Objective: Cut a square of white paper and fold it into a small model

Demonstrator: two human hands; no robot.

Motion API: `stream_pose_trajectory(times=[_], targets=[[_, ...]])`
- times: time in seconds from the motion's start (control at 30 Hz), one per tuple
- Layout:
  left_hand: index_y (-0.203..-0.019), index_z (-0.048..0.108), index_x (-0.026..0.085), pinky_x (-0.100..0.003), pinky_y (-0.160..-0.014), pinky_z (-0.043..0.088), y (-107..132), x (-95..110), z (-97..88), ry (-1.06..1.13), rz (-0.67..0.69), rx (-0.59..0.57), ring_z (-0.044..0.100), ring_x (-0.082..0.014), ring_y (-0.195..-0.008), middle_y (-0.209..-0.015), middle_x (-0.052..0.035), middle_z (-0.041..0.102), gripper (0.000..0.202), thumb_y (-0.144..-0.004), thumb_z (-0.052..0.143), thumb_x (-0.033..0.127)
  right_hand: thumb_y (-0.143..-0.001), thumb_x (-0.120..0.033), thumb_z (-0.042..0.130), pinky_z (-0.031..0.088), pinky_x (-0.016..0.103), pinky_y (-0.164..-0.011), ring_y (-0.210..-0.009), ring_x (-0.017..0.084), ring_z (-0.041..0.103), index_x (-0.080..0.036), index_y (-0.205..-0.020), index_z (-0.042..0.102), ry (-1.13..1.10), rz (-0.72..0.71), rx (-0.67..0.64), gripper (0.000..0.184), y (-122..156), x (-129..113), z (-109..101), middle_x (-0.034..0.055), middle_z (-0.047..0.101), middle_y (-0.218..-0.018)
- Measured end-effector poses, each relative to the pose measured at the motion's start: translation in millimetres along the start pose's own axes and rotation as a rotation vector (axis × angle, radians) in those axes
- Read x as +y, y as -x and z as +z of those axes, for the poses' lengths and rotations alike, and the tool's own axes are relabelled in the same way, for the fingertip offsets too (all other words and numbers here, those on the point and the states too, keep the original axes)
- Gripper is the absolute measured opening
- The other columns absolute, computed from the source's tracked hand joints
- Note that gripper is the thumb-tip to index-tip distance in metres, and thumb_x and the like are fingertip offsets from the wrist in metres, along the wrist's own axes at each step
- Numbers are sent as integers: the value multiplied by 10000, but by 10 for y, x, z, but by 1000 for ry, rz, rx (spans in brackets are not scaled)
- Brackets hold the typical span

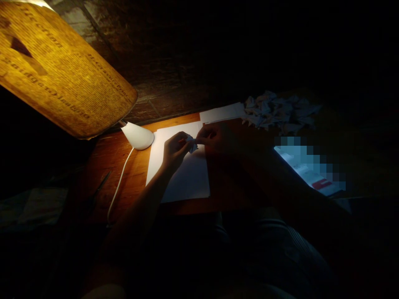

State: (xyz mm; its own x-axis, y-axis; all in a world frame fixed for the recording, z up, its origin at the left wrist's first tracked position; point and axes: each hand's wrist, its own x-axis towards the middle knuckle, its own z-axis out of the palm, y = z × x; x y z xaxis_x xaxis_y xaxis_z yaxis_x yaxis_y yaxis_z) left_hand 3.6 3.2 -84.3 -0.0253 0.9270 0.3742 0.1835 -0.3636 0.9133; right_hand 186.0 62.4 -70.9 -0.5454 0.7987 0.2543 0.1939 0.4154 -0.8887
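Above a white sheet of paper (183, 178) on the wooden table, both hands meet at a small folded paper piece (192, 147). My left hand (174, 150) is closed, pinching the piece between thumb and fingers. From the other side, my right hand (212, 137) pinches its right edge with the fingertips; shadow covers much of this hand. The exact folded shape is too small to make out. Further right at the back lies a heap of folded paper pieces (277, 110), beside more white paper (222, 113).
A table lamp with a lit, printed shade (68, 74) leans in at the left on a white base (139, 136). Its white cord (120, 182) runs down across the table (131, 166). A dark pen (102, 181) lies left of the cord. On the right a phone screen (307, 172) glows.
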Motion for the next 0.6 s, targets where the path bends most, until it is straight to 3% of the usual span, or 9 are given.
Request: stream_pose_trajectory(times=[0.13, 0.3, 0.47, 0.6], targets=[[-784, 652, 165, -269, -642, 573, 13, 7, 4, -18, -18, -3, 684, -131, -665, -746, -25, 692, 358, -757, 880, 440, -839, -429, 766, 458, 333, -751, -772, 180, 629, -190, -760, 724, -29, -1, 38, 255, 15, -40, 3, 42, 727, -790], [-721, 686, 149, -253, -566, 531, -6, -10, -5, 99, -75, 72, 676, -135, -576, -644, -29, 699, 341, -713, 906, 410, -828, -431, 766, 475, 320, -723, -768, 180, 636, -209, -775, 745, -106, -35, 1, 230, 3, -17, 9, 32, 745, -791], [-624, 605, 165, -232, -523, 482, -41, -52, -53, 266, -110, 107, 637, -110, -518, -586, 5, 657, 364, -684, 913, 349, -750, -294, 814, 482, 304, -721, -783, 177, 657, -188, -830, 779, -188, -36, -44, 136, -10, 12, -24, 38, 749, -812], [-622, 576, 172, -239, -529, 488, -42, -62, -82, 294, -127, 84, 650, -116, -540, -603, 16, 626, 345, -691, 889, 298, -784, -267, 778, 480, 300, -740, -778, 167, 643, -189, -814, 774, -151, -28, -16, 84, 3, -8, -45, 29, 743, -799]])
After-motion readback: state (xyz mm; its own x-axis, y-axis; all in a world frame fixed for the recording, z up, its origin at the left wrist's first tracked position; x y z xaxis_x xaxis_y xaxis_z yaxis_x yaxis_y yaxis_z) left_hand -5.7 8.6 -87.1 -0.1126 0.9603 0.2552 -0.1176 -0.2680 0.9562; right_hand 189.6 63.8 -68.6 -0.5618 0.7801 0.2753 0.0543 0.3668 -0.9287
